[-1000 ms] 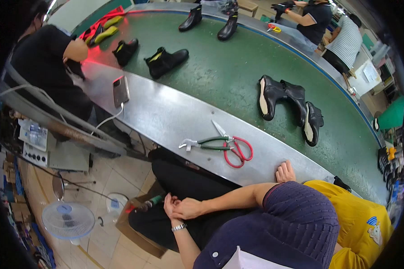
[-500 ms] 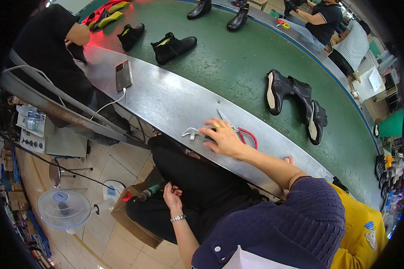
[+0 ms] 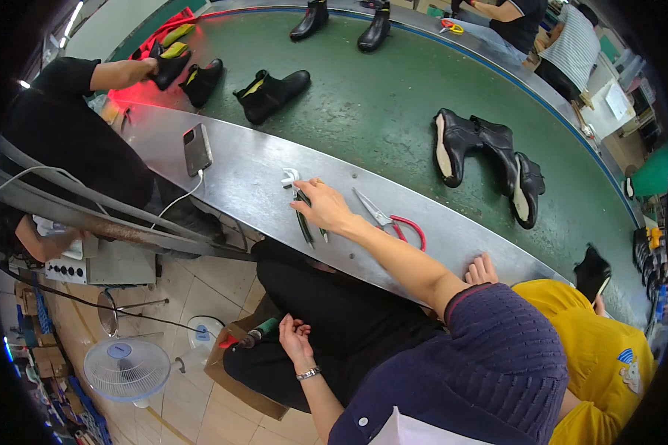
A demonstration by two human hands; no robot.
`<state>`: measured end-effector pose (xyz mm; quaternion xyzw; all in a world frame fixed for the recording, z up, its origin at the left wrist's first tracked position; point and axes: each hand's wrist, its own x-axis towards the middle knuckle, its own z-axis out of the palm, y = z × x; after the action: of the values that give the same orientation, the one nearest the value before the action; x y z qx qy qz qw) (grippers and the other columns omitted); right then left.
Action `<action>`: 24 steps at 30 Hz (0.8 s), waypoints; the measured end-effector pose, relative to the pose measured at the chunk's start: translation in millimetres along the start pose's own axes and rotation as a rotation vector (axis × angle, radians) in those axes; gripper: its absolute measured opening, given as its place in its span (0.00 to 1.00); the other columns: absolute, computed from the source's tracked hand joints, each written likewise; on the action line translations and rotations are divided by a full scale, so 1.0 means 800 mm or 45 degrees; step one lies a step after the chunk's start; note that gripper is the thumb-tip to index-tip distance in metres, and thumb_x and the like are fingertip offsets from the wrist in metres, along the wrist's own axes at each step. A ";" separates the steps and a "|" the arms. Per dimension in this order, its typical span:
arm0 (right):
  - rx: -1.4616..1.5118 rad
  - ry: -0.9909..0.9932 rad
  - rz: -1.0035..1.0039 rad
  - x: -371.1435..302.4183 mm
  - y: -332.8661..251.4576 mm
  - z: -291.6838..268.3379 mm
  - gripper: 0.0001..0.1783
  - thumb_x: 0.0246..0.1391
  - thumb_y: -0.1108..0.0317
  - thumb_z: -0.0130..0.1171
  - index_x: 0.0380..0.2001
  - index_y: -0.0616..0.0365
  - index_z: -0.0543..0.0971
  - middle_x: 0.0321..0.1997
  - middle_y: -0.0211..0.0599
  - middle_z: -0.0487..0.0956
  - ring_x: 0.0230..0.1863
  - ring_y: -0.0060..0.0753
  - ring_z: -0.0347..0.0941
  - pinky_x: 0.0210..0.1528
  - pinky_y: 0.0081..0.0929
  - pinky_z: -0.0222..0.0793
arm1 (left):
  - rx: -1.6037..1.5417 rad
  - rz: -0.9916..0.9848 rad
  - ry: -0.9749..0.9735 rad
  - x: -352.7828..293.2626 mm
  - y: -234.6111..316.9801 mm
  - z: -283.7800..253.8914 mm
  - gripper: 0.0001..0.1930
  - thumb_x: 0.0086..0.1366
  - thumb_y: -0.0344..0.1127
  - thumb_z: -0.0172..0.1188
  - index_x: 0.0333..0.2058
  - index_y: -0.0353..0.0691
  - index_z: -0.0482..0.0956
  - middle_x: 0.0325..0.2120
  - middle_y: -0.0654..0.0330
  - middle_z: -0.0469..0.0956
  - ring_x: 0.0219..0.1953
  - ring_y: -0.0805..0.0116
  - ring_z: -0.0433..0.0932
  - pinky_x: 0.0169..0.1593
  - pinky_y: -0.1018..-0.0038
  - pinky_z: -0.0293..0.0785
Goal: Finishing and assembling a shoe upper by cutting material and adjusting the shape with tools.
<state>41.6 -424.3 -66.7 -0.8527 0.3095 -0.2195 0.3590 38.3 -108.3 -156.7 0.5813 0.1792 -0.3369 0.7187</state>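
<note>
My right hand [image 3: 325,208] reaches over the metal edge of the bench, its fingers around a pair of pliers [image 3: 304,226] with a pale hooked jaw and dark handles. The palm hides part of them. Just right of that hand lie scissors [image 3: 399,222] with red handles, their blades pointing away from me. My left hand [image 3: 295,340] rests palm up by my lap, fingers loosely bent and holding nothing. Beside it, a tool with a green body [image 3: 263,330] leans at a cardboard box [image 3: 223,368].
Black boots [image 3: 475,152] with pale soles lie on the green belt [image 3: 349,96]; several more stand farther left and back. A phone [image 3: 197,148] charges on the metal edge. A co-worker in black [image 3: 67,126] handles a boot at left; a yellow-clad person [image 3: 601,348] sits at right.
My right hand has moved left and away with the pliers, turning them and leaving the scissors uncovered. The co-worker at left has reached out over the belt with a boot.
</note>
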 end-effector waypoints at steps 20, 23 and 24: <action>-0.245 0.088 -0.223 -0.081 0.067 -0.058 0.26 0.50 0.61 0.62 0.55 0.47 0.74 0.62 0.45 0.65 0.65 0.52 0.56 0.66 0.46 0.52 | 0.012 -0.117 0.108 0.014 -0.005 -0.002 0.11 0.67 0.39 0.55 0.43 0.39 0.77 0.19 0.64 0.71 0.17 0.75 0.68 0.23 0.81 0.67; -0.251 0.113 -0.189 -0.044 0.054 -0.023 0.26 0.51 0.61 0.61 0.55 0.48 0.74 0.63 0.46 0.64 0.67 0.52 0.54 0.68 0.46 0.49 | -0.028 -0.116 0.109 0.013 -0.004 0.001 0.12 0.67 0.39 0.55 0.43 0.38 0.76 0.20 0.65 0.71 0.18 0.75 0.68 0.23 0.81 0.67; -0.285 0.142 -0.175 -0.035 0.048 -0.014 0.26 0.51 0.60 0.61 0.55 0.48 0.74 0.63 0.45 0.63 0.67 0.52 0.53 0.68 0.46 0.48 | -0.027 -0.109 0.115 0.013 -0.005 0.001 0.12 0.67 0.39 0.55 0.43 0.38 0.76 0.20 0.65 0.71 0.18 0.75 0.68 0.23 0.81 0.67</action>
<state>0.2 -431.7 -92.6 -0.8932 0.2922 -0.2548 0.2279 42.7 -112.4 -165.9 0.5800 0.2398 -0.3389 0.7009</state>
